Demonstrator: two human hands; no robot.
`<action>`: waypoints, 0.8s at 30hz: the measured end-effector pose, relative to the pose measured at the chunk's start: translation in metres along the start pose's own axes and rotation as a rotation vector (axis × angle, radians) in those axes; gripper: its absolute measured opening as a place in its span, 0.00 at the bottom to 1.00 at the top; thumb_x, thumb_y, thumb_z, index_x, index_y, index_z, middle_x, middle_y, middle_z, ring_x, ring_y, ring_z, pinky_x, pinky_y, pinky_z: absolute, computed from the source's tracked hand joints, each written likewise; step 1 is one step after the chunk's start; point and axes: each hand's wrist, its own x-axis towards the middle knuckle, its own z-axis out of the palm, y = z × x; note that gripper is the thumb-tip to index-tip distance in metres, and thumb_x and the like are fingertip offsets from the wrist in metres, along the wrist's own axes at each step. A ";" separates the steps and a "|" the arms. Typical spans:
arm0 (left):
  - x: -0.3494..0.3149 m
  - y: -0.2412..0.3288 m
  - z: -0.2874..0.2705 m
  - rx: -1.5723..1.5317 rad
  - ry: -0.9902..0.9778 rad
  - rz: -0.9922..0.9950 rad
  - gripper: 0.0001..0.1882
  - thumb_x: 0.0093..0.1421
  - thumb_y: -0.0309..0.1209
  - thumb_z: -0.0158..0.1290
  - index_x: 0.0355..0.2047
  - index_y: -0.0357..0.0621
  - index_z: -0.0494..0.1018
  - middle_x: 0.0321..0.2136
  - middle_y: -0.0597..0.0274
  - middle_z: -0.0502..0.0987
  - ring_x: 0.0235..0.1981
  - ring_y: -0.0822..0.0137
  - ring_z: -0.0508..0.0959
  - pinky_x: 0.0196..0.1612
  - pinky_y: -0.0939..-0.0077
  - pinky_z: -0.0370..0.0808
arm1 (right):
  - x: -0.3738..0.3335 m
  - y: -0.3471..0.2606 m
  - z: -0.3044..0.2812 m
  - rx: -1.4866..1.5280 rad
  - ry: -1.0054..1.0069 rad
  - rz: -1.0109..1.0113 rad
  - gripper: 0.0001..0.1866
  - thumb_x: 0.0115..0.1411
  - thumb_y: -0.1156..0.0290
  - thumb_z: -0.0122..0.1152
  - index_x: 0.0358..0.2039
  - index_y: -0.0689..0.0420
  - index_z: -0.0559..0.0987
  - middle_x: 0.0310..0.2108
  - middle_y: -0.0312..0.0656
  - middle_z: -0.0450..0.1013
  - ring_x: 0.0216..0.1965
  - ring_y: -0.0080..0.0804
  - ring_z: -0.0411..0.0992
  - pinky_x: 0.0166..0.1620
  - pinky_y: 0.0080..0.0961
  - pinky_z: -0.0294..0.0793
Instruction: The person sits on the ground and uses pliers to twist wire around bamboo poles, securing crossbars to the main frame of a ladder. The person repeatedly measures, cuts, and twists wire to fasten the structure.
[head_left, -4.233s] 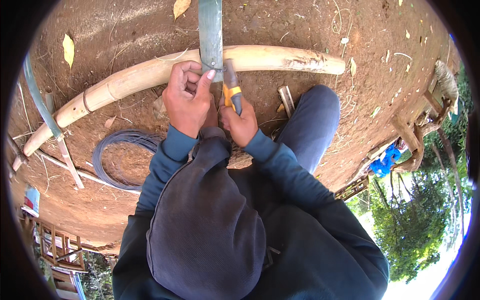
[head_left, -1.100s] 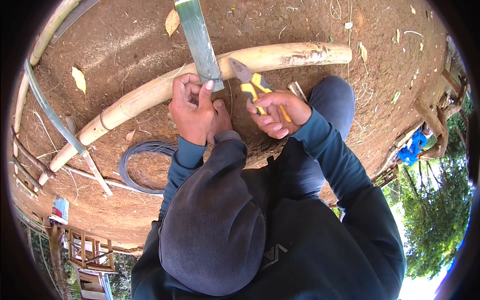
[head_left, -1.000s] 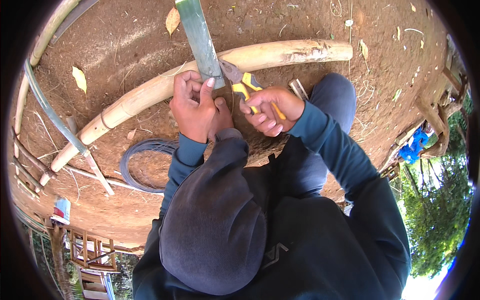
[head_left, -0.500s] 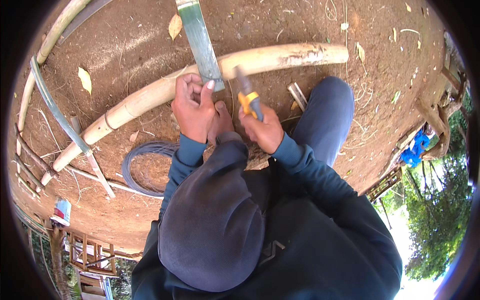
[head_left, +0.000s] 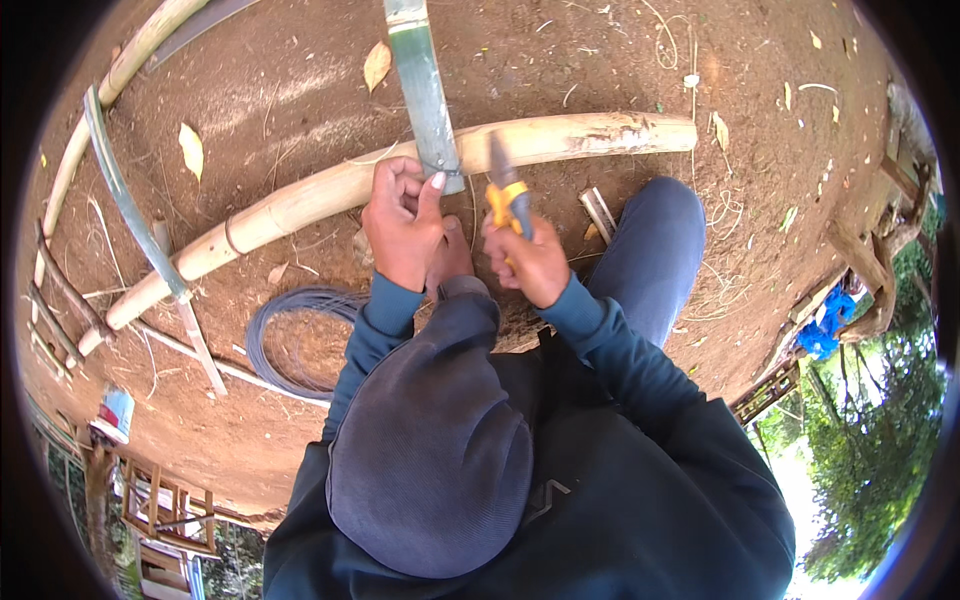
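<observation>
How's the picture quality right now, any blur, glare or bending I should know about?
Head view, blur: the pliers look smeared, probably by motion, while the left hand is crisper. Head view, light: the sky at lower right is washed out white, and paler light streaks the soil at upper left. Head view, distortion: the pole looks bowed, likely partly from the fisheye.

Sun-patched brown earth (head_left: 580,70) lies near leafy green trees (head_left: 870,460).

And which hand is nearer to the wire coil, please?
Left. The left hand is ahead and right of the wire coil; the right hand, holding pliers, is farther right.
</observation>
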 end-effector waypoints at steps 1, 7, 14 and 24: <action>0.000 0.001 0.001 0.000 -0.001 0.000 0.10 0.58 0.24 0.56 0.37 0.38 0.66 0.17 0.68 0.71 0.19 0.81 0.68 0.23 0.87 0.64 | -0.003 -0.005 0.003 0.042 0.046 -0.038 0.04 0.59 0.70 0.51 0.30 0.56 0.70 0.18 0.29 0.62 0.15 0.15 0.59 0.16 0.16 0.57; 0.001 0.004 0.002 0.017 -0.003 0.022 0.10 0.58 0.23 0.55 0.36 0.37 0.65 0.17 0.67 0.70 0.19 0.81 0.67 0.24 0.86 0.64 | 0.003 -0.026 -0.004 -0.287 -0.018 0.261 0.06 0.55 0.67 0.53 0.28 0.54 0.69 0.16 0.30 0.59 0.12 0.14 0.53 0.12 0.15 0.49; 0.001 -0.002 0.005 0.042 -0.015 0.051 0.10 0.58 0.22 0.55 0.36 0.38 0.65 0.18 0.68 0.69 0.20 0.80 0.67 0.24 0.84 0.64 | 0.039 -0.082 -0.054 0.026 -0.583 0.765 0.08 0.57 0.64 0.50 0.30 0.54 0.67 0.17 0.31 0.58 0.11 0.14 0.52 0.10 0.16 0.49; 0.033 0.066 -0.021 0.888 -0.341 0.889 0.19 0.51 0.37 0.61 0.44 0.51 0.74 0.45 0.59 0.69 0.48 0.60 0.68 0.46 0.63 0.62 | -0.005 -0.058 -0.086 0.150 -0.173 0.221 0.09 0.59 0.62 0.50 0.33 0.53 0.67 0.20 0.33 0.60 0.14 0.20 0.57 0.14 0.20 0.52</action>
